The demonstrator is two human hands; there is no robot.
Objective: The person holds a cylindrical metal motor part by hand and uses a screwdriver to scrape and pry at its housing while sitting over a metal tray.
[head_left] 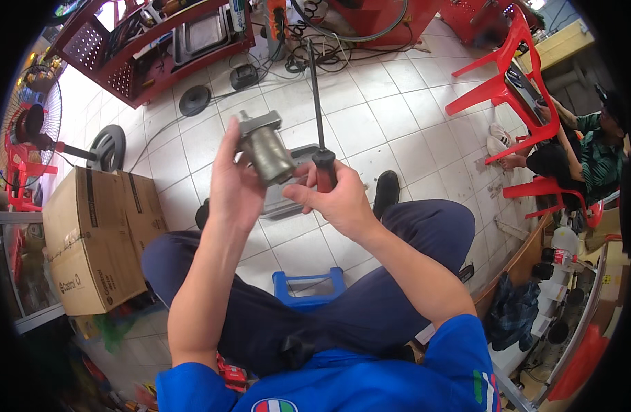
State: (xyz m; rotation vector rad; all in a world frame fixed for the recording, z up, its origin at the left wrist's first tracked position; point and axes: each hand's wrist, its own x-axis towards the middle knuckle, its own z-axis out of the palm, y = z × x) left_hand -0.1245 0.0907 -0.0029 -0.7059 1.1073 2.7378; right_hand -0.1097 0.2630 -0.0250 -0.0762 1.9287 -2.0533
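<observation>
My left hand [234,182] is wrapped round a dull grey metal cylinder with a square flange [268,152], slightly blurred, its narrow stub tipped up and away from me. In my right hand [344,204] is a long screwdriver [317,103], gripped by its black and red handle with the shaft pointing away from me. The handle is close to the cylinder's near end; whether my right fingers touch the metal I cannot tell. Beneath both hands, a grey tray [282,208] lies on the tiled floor, partly hidden by them.
Cardboard boxes [95,240] stand at my left, with a standing fan [34,127] beyond. A red tool cart [171,58] and cables [329,55] lie ahead. At right, a person [590,154] sits near red plastic chairs [497,89]. A blue stool [308,278] shows between my legs.
</observation>
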